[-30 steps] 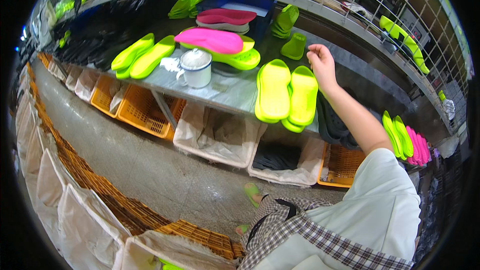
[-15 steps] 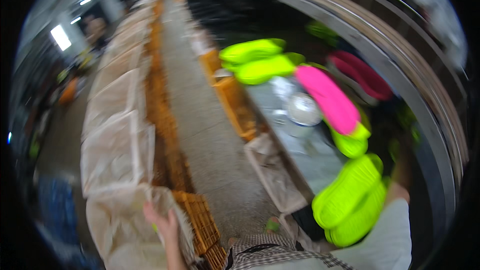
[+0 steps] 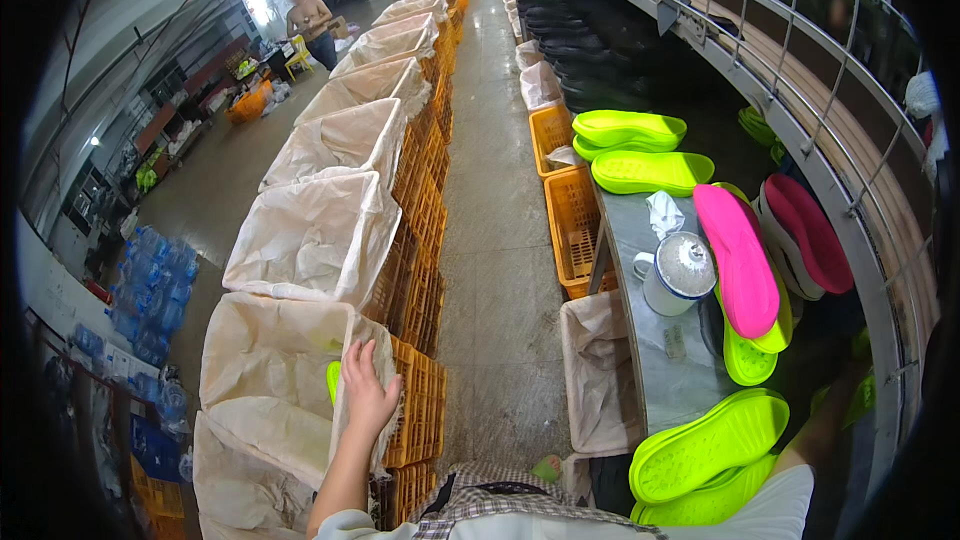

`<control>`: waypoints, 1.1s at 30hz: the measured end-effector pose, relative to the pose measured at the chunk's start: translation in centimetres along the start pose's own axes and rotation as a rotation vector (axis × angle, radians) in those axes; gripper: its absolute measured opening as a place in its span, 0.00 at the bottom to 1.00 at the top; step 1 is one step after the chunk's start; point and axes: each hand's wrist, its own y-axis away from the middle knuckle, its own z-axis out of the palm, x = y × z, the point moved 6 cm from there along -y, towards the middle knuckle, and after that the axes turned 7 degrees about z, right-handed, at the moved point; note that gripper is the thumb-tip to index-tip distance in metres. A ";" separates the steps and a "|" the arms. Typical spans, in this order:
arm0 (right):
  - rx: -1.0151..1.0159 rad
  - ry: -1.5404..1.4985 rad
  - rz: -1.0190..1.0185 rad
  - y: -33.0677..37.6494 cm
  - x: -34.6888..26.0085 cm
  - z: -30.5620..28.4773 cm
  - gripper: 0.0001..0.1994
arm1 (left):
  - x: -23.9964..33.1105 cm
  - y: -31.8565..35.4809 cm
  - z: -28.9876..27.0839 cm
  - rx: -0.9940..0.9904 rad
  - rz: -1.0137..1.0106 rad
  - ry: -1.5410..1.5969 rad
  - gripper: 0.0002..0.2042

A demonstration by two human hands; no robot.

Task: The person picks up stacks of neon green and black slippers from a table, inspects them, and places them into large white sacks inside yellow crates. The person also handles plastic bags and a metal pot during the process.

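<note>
My left hand [image 3: 370,390] is hanging with spread, open fingers at the edge of the orange crate [image 3: 420,405], holding nothing. One green sole [image 3: 333,380] is lying inside, just beside my fingers. By closing carelessly, I may be catching the loose cloth liner [image 3: 280,340] too. My right forearm [image 3: 803,452] is passing behind the green pair [image 3: 705,445]; its fingers I cannot tell, and a bump could be knocking these soles down.

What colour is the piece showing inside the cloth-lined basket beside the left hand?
The piece is bright yellow-green, seen in the head view.
</note>
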 end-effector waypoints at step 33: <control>0.108 0.294 -0.118 63.3 9.6 -5.5 0.27 | -5.0 -3.3 3.3 -0.405 0.524 0.423 0.35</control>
